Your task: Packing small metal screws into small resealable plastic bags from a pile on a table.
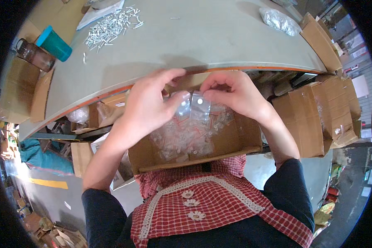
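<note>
My right hand pinches the top of a small clear plastic bag with a round white spot on it. Beside it, my left hand has its thumb against a second small clear bag, also with a white spot; its fingers curl above, partly hidden. Both bags hang over an open cardboard box, just in front of the table edge. Inside the box lies a heap of small clear bags with reddish marks. What the bags contain is too small to tell.
On the grey table lies a pile of silvery screws or pins. A teal cup and a brown jar stand at the left. A filled clear bag lies at the back right. Cardboard boxes stand at the right.
</note>
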Motion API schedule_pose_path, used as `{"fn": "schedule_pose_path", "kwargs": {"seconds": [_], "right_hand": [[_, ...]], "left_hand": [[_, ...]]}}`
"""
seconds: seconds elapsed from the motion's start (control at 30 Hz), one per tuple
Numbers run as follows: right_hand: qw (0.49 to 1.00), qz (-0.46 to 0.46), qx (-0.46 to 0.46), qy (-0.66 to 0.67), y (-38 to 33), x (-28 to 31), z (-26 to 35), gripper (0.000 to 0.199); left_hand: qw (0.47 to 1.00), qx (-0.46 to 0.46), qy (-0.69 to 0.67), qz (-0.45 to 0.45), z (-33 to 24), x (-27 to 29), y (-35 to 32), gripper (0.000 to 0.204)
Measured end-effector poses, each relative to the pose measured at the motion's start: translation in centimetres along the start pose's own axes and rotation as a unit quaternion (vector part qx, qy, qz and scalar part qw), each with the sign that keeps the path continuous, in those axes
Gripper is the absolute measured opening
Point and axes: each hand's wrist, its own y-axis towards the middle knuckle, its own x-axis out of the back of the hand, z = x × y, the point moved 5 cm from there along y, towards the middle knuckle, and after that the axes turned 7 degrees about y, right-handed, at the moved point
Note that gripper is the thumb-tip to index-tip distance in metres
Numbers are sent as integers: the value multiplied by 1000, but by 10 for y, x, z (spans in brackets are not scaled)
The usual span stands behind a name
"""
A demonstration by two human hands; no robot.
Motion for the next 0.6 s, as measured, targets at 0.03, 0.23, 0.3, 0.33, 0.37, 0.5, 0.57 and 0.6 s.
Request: {"fn": "schedule_pose_path", "kwargs": {"seconds": [0.03,0.23,0.3,0.33,0.37,0.5,0.57,0.6], "right_hand": [[999,-31,8,24,1,1,-3,13],[997,-32,23,69,-1,-6,5,14],[999,-7,25,28,-1,-6,5,15],[999,15,-3,42,-2,-8,2,15],[997,38,-31,55,-3,-10,0,15],[993,72,-76,57,-7,-16,5,15],[998,53,21,4,-9,-15,10,17],[998,52,22,4,-9,-15,6,17]], "left_hand": [[1000,1,-1,-1,-4,0,-2,24],[996,39,-17,84,-15,-5,-6,14],[997,20,1,80,-15,-6,-8,12],[997,20,1,79,-15,-6,-8,12],[997,12,-7,80,-15,-7,-9,12],[995,8,-56,79,-6,-15,-12,12],[999,-35,-6,0,-17,-9,-9,12],[993,-76,45,-80,-25,-2,-10,12]]}}
